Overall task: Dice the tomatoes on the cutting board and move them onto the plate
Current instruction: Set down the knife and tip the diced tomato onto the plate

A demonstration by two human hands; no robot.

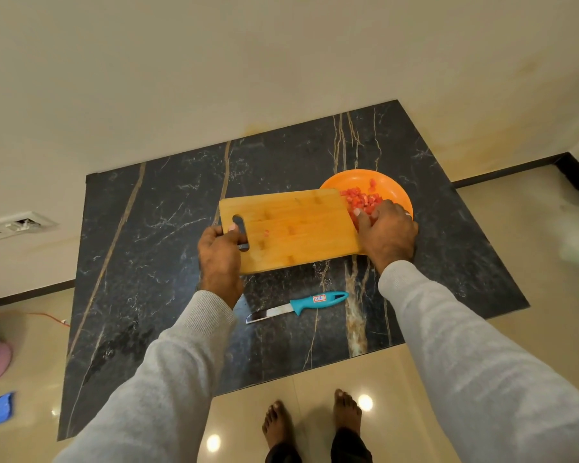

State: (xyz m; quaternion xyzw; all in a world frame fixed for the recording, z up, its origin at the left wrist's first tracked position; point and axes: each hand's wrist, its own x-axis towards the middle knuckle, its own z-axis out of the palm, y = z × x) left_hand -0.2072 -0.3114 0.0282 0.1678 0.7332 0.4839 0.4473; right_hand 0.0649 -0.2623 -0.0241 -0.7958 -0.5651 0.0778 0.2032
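Observation:
A wooden cutting board (291, 228) lies over the dark marble counter, its right end overlapping the orange plate (398, 192). My left hand (219, 259) grips the board by its handle slot. My right hand (386, 232) rests at the board's right edge with fingers curled against a heap of diced tomato (361, 200), which sits at the board's end and on the plate. A single red piece (266, 232) remains near the slot. Whether the board is lifted or tilted is unclear.
A knife with a teal handle (296, 307) lies on the counter (154, 228) in front of the board, blade pointing left. The counter's front edge runs just above my bare feet (311, 422). A wall socket (14, 225) sits at the left.

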